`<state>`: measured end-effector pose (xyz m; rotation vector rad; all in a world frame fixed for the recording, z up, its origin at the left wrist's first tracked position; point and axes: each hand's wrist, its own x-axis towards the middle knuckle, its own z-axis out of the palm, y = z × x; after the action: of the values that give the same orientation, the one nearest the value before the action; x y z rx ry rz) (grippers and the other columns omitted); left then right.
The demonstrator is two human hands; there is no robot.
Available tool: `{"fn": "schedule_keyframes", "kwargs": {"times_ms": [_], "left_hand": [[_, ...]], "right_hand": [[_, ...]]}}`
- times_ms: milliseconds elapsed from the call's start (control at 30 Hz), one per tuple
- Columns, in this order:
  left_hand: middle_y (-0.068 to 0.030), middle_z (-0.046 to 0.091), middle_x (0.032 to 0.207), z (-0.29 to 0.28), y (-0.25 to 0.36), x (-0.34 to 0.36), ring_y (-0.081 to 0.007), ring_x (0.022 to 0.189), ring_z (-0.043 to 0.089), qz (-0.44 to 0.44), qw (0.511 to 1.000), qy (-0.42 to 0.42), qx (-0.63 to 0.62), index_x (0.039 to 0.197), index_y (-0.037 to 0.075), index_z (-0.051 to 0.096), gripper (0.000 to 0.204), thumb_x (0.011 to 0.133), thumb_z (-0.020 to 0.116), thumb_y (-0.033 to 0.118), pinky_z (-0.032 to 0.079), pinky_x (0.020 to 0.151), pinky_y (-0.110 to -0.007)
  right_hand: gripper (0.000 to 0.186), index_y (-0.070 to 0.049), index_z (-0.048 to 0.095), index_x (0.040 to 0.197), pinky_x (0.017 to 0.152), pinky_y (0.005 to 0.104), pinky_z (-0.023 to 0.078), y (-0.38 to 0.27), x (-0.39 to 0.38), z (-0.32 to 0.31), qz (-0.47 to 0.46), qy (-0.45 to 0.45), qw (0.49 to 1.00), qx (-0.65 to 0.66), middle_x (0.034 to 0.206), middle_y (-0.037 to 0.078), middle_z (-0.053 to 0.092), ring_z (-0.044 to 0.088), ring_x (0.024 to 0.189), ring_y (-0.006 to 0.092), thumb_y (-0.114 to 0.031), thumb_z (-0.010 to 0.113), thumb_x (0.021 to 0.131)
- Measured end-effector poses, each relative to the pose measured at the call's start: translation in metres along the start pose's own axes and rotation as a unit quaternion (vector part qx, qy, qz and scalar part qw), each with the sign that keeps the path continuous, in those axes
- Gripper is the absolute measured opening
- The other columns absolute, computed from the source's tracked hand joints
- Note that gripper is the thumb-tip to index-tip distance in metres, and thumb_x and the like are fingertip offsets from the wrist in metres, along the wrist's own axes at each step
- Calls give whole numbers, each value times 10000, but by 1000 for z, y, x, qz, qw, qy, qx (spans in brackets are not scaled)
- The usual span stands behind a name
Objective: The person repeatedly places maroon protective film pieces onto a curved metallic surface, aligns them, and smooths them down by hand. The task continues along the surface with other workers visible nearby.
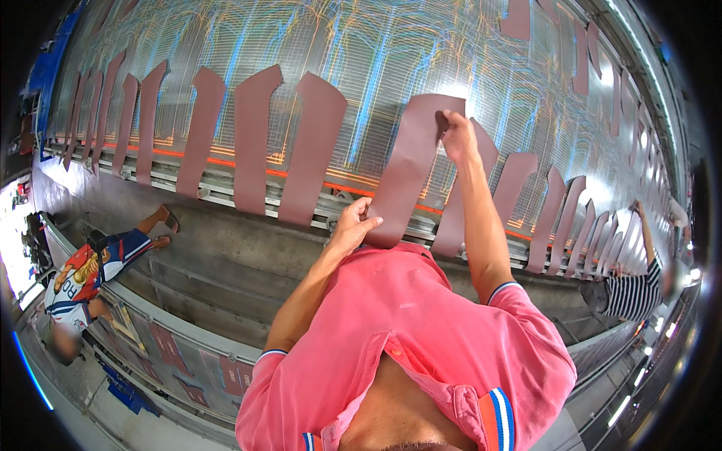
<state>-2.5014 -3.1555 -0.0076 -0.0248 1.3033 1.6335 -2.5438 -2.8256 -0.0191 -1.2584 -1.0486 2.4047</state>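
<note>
A long reddish-brown cut panel (pixel 410 169), smooth and sheet-like, is held in both my hands in front of my chest. My left hand (pixel 350 227) pinches its near end, thumb on top, close to the table's edge. Farther out, my right hand (pixel 458 138) grips the right side of the panel near its wide far end. The panel is bent a little and seems raised off the table (pixel 376 90). Just to its right lies another brown panel (pixel 453 214), partly covered by my right forearm. On the left, a similar panel (pixel 312 150) hangs slightly over the table's edge.
Several more brown panels (pixel 199 135) lie in a row along the metal table, marked with coloured lines. Another row (pixel 516 21) is on the far side. A person in a striped shirt (pixel 633 295) works at right; another person (pixel 90 282) is at left by a second table.
</note>
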Motion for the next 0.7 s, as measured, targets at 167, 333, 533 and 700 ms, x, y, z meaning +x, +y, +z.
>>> {"fn": "schedule_keyframes", "kwargs": {"times_ms": [167,333,533,700], "left_hand": [[-132,684,1037,-11,1,19,-188,878,636,56,963,54,259,1210,-33,597,415,819,691,67,491,800,-310],[-175,677,1064,-16,6,29,-242,864,634,64,943,58,320,1222,-32,599,443,816,699,112,491,782,-339],[-186,673,1058,-15,-2,27,-234,828,618,92,933,74,339,1207,-36,606,418,823,694,106,488,758,-341],[-124,685,920,-17,-17,26,-159,755,594,69,964,107,235,1106,-50,638,307,851,693,113,481,699,-309]], "right_hand": [[326,-8,607,1162,784,291,470,-38,29,-6,26,-63,978,-195,903,52,661,628,892,167,-81,671,851],[358,-27,682,1061,690,278,457,-57,59,-6,-8,-172,809,-562,919,68,691,618,828,131,-206,776,765],[306,-70,693,995,718,408,505,-24,60,17,-197,-180,639,-722,835,125,687,655,793,281,-266,761,770],[151,-81,702,920,745,428,517,-43,60,41,-176,-189,622,-739,864,138,706,666,820,337,-184,694,809]]}}
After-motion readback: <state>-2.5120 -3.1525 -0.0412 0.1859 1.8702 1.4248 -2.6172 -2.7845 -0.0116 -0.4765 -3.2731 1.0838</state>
